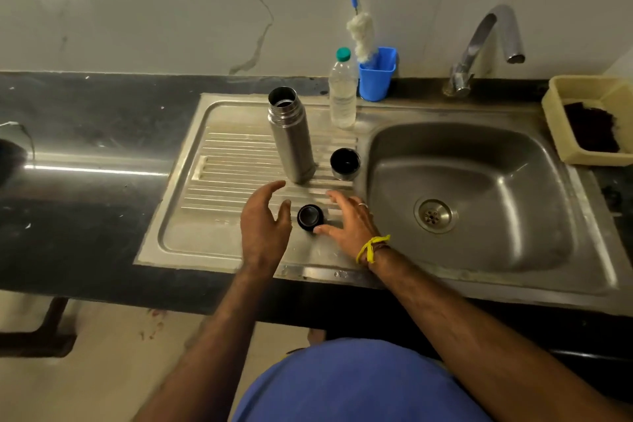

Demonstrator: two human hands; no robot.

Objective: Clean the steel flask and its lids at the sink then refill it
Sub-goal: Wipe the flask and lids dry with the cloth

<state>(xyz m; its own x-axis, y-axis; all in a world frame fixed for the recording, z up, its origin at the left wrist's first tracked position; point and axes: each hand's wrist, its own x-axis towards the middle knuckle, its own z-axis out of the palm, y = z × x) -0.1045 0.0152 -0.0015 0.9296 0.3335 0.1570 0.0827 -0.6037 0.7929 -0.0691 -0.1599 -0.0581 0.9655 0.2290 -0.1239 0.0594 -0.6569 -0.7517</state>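
Observation:
The steel flask (291, 137) stands upright and uncapped on the ribbed drainboard (191, 209). Its steel cup lid (345, 164) sits mouth up just right of it. A small black inner lid (310, 217) lies nearer the front edge. My left hand (263, 226) hovers just left of the black lid, fingers relaxed, holding nothing. My right hand (349, 223) is spread flat on the other side, its thumb touching or almost touching the black lid.
The sink basin (479, 188) with its drain lies to the right, under the tap (486, 44). A clear plastic bottle (342, 92) and a blue holder (376, 74) with a bottle brush (359, 34) stand behind. A beige tub (592, 120) sits at far right.

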